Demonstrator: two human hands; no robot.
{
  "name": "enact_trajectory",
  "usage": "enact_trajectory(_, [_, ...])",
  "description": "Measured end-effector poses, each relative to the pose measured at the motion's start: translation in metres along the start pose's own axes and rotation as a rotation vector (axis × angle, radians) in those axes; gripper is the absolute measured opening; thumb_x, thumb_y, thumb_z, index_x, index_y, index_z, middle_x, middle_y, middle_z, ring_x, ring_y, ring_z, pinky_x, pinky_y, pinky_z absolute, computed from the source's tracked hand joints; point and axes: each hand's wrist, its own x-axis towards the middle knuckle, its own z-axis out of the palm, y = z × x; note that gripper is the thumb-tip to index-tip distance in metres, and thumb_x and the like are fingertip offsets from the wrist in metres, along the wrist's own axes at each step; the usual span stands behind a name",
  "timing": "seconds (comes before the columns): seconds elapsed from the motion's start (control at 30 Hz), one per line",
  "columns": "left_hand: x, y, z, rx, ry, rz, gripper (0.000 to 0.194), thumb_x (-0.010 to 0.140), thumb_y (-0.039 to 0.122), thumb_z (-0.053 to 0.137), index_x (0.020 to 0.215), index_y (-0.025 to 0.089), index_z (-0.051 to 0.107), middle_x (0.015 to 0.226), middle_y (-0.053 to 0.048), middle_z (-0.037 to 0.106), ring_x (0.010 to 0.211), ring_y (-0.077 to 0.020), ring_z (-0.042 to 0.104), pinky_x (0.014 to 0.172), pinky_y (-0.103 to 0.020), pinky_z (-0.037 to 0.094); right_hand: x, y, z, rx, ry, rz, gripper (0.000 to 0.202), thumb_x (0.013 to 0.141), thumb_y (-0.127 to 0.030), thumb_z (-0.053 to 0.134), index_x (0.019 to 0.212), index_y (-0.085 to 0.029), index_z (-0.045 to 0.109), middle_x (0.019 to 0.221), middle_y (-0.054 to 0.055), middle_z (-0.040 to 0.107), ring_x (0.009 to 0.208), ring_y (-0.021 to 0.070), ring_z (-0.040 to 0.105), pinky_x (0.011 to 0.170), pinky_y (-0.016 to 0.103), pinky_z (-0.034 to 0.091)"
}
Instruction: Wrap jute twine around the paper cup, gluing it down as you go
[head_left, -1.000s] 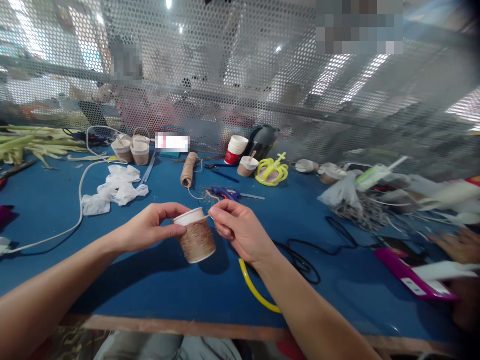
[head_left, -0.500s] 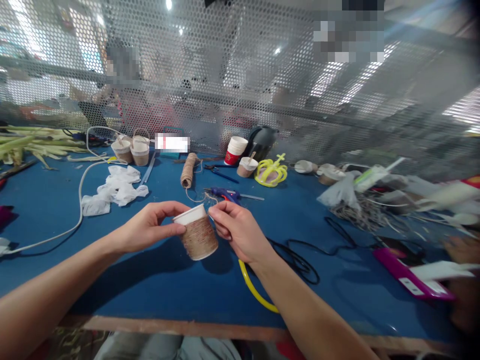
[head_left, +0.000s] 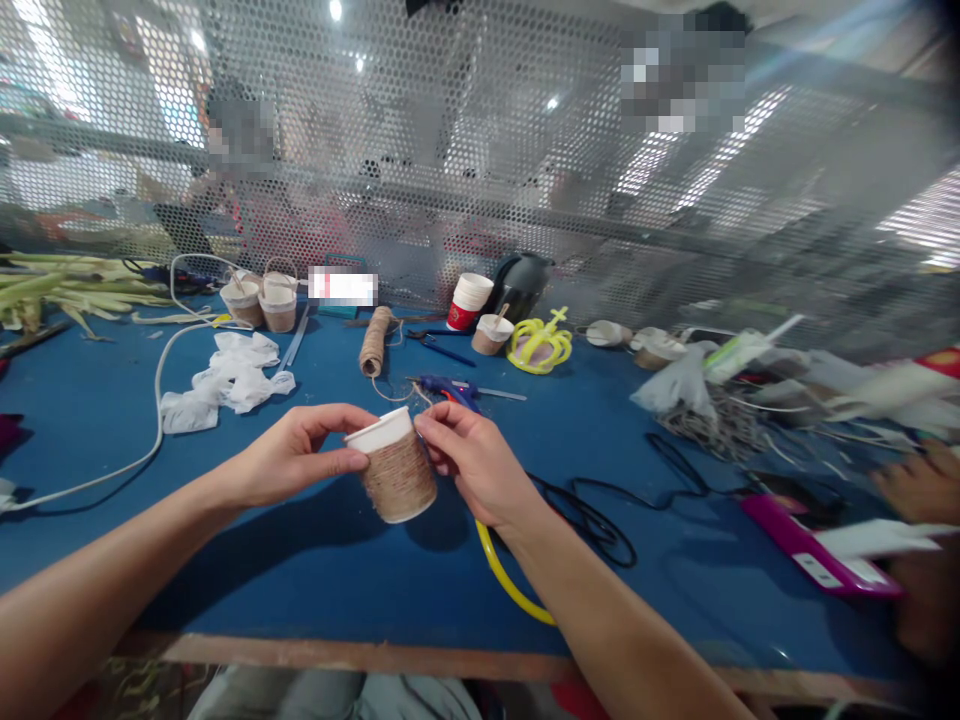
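Note:
A white paper cup [head_left: 400,478] wrapped in brown twine, its upper band bare, is tilted above the blue table. My left hand [head_left: 319,450] grips its rim from the left, thumb outside. My right hand [head_left: 461,450] is closed at the cup's right side, pinching the twine near the rim. From there the strand runs back toward a twine roll [head_left: 375,342]. Behind the hands lies a blue glue gun [head_left: 448,388] with a clear glue stick in its rear.
Crumpled white tissue [head_left: 232,380] and two twine-wrapped cups [head_left: 278,303] are at the left. Stacked paper cups [head_left: 470,302] and a yellow crown-shaped piece [head_left: 538,346] stand behind. At right are black cable, a purple power strip [head_left: 817,550] and another person's hand [head_left: 919,480].
My hands and the cup hold nearly the same pose. The camera view has shifted slightly, and the other person's hand at the far right shows more.

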Motion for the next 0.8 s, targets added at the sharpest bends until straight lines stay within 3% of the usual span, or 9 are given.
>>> enact_trajectory(0.13, [0.000,0.000,0.000,-0.014,0.012,0.020,0.023,0.071,0.018,0.061,0.094,0.012,0.061,0.091,-0.007,0.066,0.081,-0.0149,0.057,0.075,-0.024,0.045,0.001,0.003,0.000,0.001,-0.006,-0.037,0.022,0.066,-0.033,0.064,0.067,-0.016,0.050,0.061,-0.005,0.048,0.057,0.0063,0.041,0.055,0.021,0.032])
enact_trajectory(0.3, [0.000,-0.002,0.001,-0.023,0.025,0.033,0.022,0.071,0.021,0.062,0.092,0.012,0.061,0.092,-0.008,0.066,0.084,-0.0172,0.057,0.077,-0.027,0.046,-0.001,0.007,0.004,0.038,-0.054,0.026,0.024,0.071,-0.039,0.058,0.069,-0.018,0.045,0.060,-0.007,0.042,0.056,0.0074,0.037,0.053,0.022,0.029])
enact_trajectory(0.4, [0.000,-0.003,0.001,-0.009,0.014,0.032,0.023,0.072,0.021,0.061,0.093,0.012,0.061,0.093,-0.008,0.065,0.086,-0.0175,0.057,0.078,-0.028,0.045,-0.001,0.009,0.006,0.006,-0.048,-0.008,0.025,0.073,-0.041,0.055,0.071,-0.019,0.044,0.062,-0.006,0.041,0.058,0.0087,0.037,0.055,0.023,0.030])
enact_trajectory(0.53, [0.000,-0.004,0.000,0.046,0.004,0.043,0.022,0.074,0.022,0.058,0.094,0.012,0.059,0.093,-0.007,0.064,0.086,-0.0168,0.056,0.080,-0.027,0.044,-0.001,0.011,0.006,-0.154,0.015,-0.113,0.024,0.077,-0.043,0.049,0.074,-0.019,0.044,0.067,-0.004,0.043,0.063,0.0106,0.039,0.060,0.025,0.033])
enact_trajectory(0.7, [0.001,-0.003,0.000,0.166,-0.102,0.039,0.024,0.073,0.026,0.059,0.092,0.013,0.057,0.092,-0.005,0.062,0.087,-0.0165,0.055,0.081,-0.027,0.042,-0.001,0.012,0.004,-0.373,0.045,-0.238,0.023,0.082,-0.043,0.041,0.075,-0.020,0.040,0.068,-0.003,0.041,0.062,0.0118,0.040,0.058,0.026,0.034])
enact_trajectory(0.8, [0.001,-0.003,0.003,0.225,-0.093,0.003,0.026,0.071,0.030,0.061,0.090,0.012,0.057,0.088,-0.004,0.062,0.083,-0.0165,0.054,0.079,-0.027,0.042,-0.003,0.012,0.006,-0.516,0.068,-0.317,0.018,0.084,-0.038,0.038,0.078,-0.020,0.040,0.070,-0.001,0.044,0.062,0.0129,0.044,0.059,0.027,0.036])
